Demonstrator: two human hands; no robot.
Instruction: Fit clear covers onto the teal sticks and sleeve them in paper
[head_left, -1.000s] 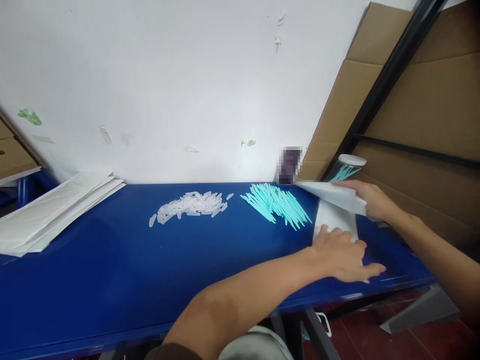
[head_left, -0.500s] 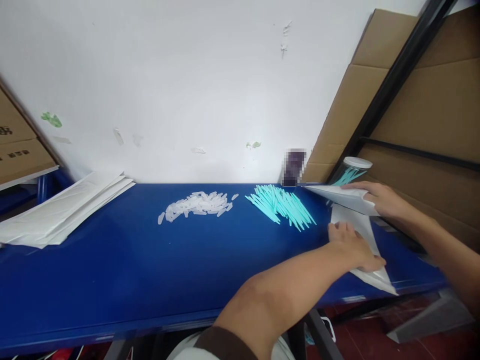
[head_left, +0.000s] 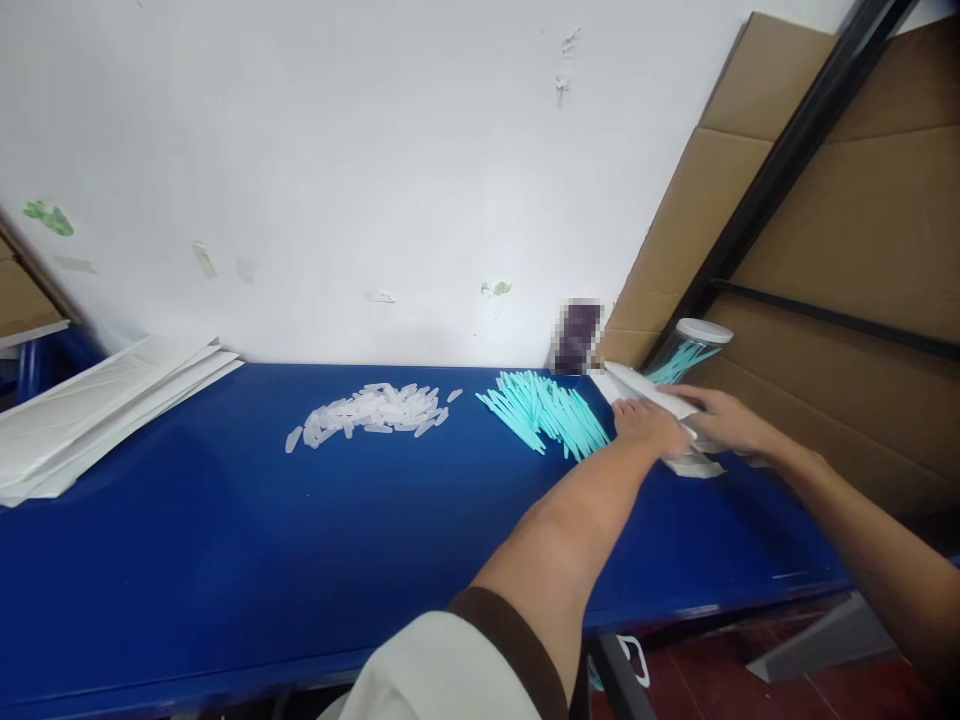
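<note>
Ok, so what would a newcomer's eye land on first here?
Probably the bright turquoise sticks, heaped right of centre on the blue table, with a pile of whitish pieces to their left. Next, the left hand and right hand, close together at white sheets just right of the sticks.

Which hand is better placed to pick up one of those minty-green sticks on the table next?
Probably the left hand: it is close beside the green sticks. The right hand is farther from them, on the other side of the white paper. Both hands are at that paper now, though.
</note>
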